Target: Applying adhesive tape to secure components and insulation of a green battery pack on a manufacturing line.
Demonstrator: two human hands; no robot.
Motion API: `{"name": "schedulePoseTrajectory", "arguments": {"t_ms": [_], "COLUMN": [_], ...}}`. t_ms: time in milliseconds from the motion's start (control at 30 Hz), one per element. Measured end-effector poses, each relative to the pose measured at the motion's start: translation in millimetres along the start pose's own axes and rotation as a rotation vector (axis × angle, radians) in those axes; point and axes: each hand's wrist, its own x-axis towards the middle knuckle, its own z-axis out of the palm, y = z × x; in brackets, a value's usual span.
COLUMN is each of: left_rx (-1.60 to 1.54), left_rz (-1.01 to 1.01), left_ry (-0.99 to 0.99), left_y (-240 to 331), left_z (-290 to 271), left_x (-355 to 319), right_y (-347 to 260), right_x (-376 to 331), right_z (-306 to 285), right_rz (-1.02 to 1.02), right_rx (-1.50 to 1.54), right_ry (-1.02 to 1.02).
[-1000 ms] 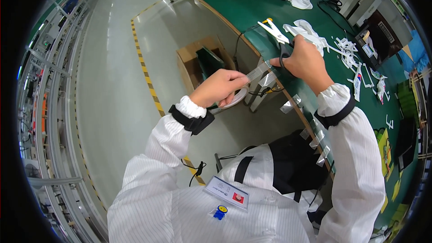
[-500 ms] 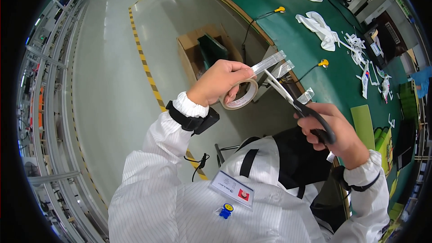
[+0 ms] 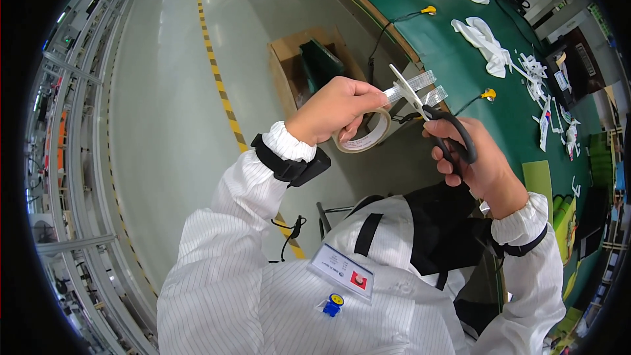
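My left hand (image 3: 338,112) is closed on a roll of clear tape (image 3: 381,133), which hangs below the fingers. Thumb and forefinger pinch the drawn-out tape strip (image 3: 420,80), whose far end reaches the edge of the green table. A pair of scissors (image 3: 452,133) with black handles is in my right hand (image 3: 483,164), fingers through the loops. Its pale blades cross the strip just right of my left fingertips; whether the tape is cut through cannot be told. Just nearer, another short piece of clear tape (image 3: 435,96) sticks to the table edge.
The green table (image 3: 434,39) runs along the right, bearing a white cloth (image 3: 483,46), white scraps (image 3: 534,72) and yellow-capped cables (image 3: 488,94). Below its edge, a cardboard box (image 3: 284,69) stands on the floor. Yellow-black tape (image 3: 220,85) marks the floor at left.
My right hand has moved up and left, bringing the scissors from beside the strip to across it. My left hand still holds the roll, slightly shifted in view.
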Motion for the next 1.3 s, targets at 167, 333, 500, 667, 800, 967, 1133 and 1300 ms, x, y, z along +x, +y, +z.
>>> {"name": "schedulePoseTrajectory", "arguments": {"t_ms": [167,333,500,667,800,967,1133,1300], "left_rx": [-0.011,-0.031,-0.025,-0.031,0.013,-0.003,0.063,0.035], "left_rz": [-0.004,-0.018,-0.029,-0.042,-0.105,-0.142,-0.15,-0.207], "left_ry": [-0.003,-0.009,-0.012,0.012,0.029,0.035,-0.052,-0.122], "left_y": [-2.2,-2.1,-2.8,2.0,-1.1,-13.4,-47.1,-44.3], "left_z": [-1.6,-1.8,-0.7,-0.5,-19.4,-30.9,-4.1,55.2], "left_x": [2.8,3.2,2.5,-3.7,-26.3,-72.5,-77.1,-82.9], "right_y": [-1.6,-2.8,-1.0,1.1,3.6,2.2,-1.2,-24.7], "right_x": [2.5,-0.6,-1.6,-1.8,-2.4,-11.0,-33.5,-100.1], "right_z": [-4.3,-6.3,-9.3,-12.9,-16.7,-13.7,24.6,-21.7], "right_rz": [-0.011,-0.062,-0.086,-0.103,-0.132,-0.114,-0.352,-0.475], "right_rx": [-0.054,-0.048,-0.01,-0.05,-0.021,-0.025,-0.403,-0.366], "right_ry": [0.004,-0.013,-0.031,-0.069,-0.113,-0.234,-0.326,-0.038]}}
